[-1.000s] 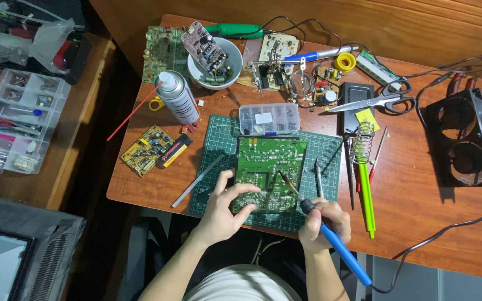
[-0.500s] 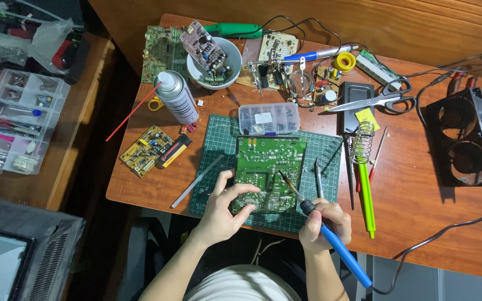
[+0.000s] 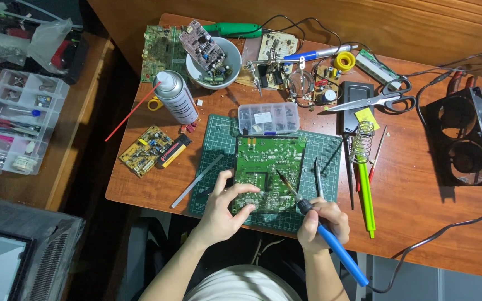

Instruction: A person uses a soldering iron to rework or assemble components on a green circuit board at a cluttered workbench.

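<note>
Right hand point(image 3: 322, 223) wrapped tight around the blue-handled soldering iron point(image 3: 319, 226), tip down on the green circuit board point(image 3: 269, 173) near its right-middle. Left hand point(image 3: 224, 209) pinching the board's lower-left edge, fingers on top, thumb up its left side. Board lies flat on the green cutting mat point(image 3: 213, 161), mid-desk, right in front of me. Tweezers point(image 3: 318, 177) on the mat just right of the board. Clear parts box point(image 3: 269, 117) touching the mat's far edge. Spray can point(image 3: 177, 97) off to the upper left, scissors point(image 3: 377, 100) upper right.
</note>
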